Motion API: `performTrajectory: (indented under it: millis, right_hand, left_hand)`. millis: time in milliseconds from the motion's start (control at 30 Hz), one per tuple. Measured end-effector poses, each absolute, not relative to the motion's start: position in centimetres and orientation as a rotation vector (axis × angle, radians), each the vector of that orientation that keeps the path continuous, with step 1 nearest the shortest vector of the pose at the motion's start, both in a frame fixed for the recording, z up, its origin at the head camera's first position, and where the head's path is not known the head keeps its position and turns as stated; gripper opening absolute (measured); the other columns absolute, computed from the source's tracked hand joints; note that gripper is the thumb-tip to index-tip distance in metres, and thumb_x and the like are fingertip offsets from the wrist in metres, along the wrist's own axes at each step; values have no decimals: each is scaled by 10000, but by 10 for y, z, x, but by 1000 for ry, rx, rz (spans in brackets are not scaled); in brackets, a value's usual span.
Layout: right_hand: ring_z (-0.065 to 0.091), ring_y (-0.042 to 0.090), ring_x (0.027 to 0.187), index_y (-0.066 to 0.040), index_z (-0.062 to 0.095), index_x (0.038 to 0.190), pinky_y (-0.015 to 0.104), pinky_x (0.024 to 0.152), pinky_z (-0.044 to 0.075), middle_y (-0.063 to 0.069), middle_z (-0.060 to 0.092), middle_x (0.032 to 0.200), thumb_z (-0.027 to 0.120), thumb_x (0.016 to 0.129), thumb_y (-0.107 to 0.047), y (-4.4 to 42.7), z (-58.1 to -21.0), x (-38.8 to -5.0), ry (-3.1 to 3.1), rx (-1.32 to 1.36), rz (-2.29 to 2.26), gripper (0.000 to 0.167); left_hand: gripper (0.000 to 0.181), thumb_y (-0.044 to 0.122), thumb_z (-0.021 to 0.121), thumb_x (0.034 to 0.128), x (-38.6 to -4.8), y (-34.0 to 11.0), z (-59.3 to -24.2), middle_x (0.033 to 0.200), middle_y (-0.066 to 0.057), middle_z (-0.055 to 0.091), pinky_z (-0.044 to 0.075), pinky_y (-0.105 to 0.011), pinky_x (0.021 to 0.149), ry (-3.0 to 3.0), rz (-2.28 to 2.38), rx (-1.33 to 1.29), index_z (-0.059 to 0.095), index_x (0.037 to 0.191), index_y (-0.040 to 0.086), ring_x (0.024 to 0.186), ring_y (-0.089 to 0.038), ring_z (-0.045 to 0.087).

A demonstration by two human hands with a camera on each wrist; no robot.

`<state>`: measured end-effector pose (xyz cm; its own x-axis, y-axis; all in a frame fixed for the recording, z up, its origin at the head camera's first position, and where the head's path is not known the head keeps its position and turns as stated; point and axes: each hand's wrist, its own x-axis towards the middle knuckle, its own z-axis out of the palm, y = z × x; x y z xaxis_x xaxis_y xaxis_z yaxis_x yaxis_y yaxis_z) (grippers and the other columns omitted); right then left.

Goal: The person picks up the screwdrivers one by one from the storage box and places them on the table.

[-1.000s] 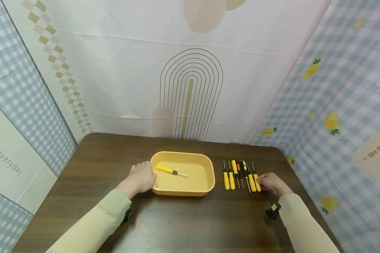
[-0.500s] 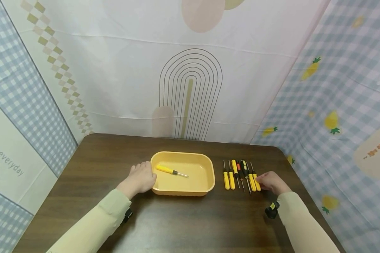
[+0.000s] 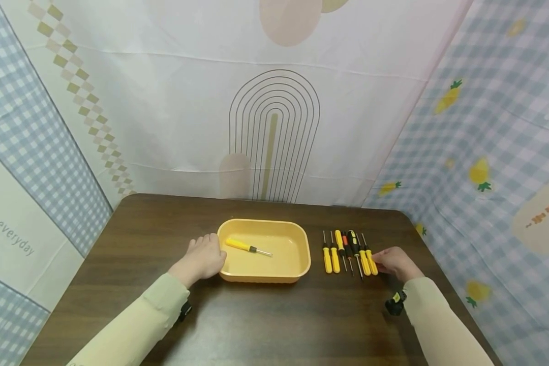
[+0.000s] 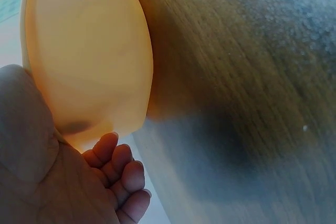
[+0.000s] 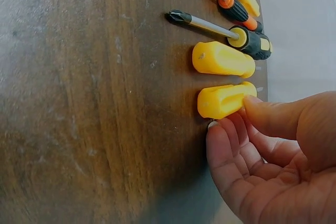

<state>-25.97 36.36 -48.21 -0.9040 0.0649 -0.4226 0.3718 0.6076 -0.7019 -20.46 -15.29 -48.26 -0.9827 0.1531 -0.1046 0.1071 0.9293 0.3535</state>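
Observation:
In the head view my left hand (image 3: 203,255) grips the left end of a yellow plastic bin (image 3: 261,279); the left wrist view shows its fingers curled at the bin's end wall. Inside the bin lies a screwdriver (image 3: 239,245) with a yellow handle, its shaft pointing right. To the right, several screwdrivers form a row. My right hand (image 3: 394,263) is at the row's right end, pinching the edge of the outermost yellow-handled screwdriver (image 5: 226,100). In the right wrist view its thumb is on the handle and the fingertips sit against the handle's lower side.
A black-handled screwdriver (image 3: 353,241) and an orange-and-black screwdriver (image 3: 347,249) lie mid-row among yellow-handled ones. All rest on a dark wooden table (image 3: 265,325). A white patterned cloth (image 3: 178,117) hangs behind it, and a checked cloth (image 3: 489,168) hangs at the right.
The outermost screwdriver has turned slightly, its tip shifting left and now lying closer alongside its neighbour. My right hand has moved very little. The left hand and bin stay in place.

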Motion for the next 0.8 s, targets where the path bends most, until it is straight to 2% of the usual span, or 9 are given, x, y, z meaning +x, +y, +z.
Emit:
performTrajectory:
  millis: [200,300,467,600,700,800]
  right_hand:
    - [644,192,815,148,620,1122,380,762,536,163,659,988,576,964,-116,363,-480,-261,2480,368,-1198,311]
    - [654,242,892,138,628,1121,401,799,527,195,648,1056,579,970,-166,364,-477,-262,2473,362,-1198,343]
    - [553,399,1140,132,529,1253,482,910,462,287,520,1289,571,964,-374,363,-470,-260,2496,308,-1196,584]
    - [472,435,1214,82,406,1372,518,964,412,287,412,1390,592,897,-540,357,-464,-260,2530,262,-1229,804]
    - [447,415,1245,23,375,1416,525,992,386,252,370,1432,601,852,-609,349,-460,-261,2558,228,-1251,876]
    - [429,398,1264,-46,388,1423,542,999,370,206,362,1447,606,831,-635,336,-454,-263,2587,188,-1264,863]
  left_hand:
    - [376,277,466,930,-205,-153,-482,941,-139,482,326,-455,781,2960,532,194,469,1102,-57,881,-300,457]
    - [383,275,467,930,-204,-154,-482,946,-141,483,325,-460,785,2955,542,187,468,1113,-61,885,-303,456]
    - [396,276,466,932,-204,-154,-482,961,-144,488,325,-460,788,2946,545,183,465,1131,-66,890,-304,455]
    - [396,277,467,930,-204,-153,-483,958,-146,489,328,-466,792,2952,535,194,467,1128,-66,890,-305,460]
    - [393,278,466,929,-204,-153,-482,953,-145,488,329,-468,793,2951,532,199,468,1121,-65,889,-305,459]
    - [393,279,469,929,-204,-153,-481,949,-144,485,327,-464,791,2947,535,192,465,1120,-64,885,-305,454]
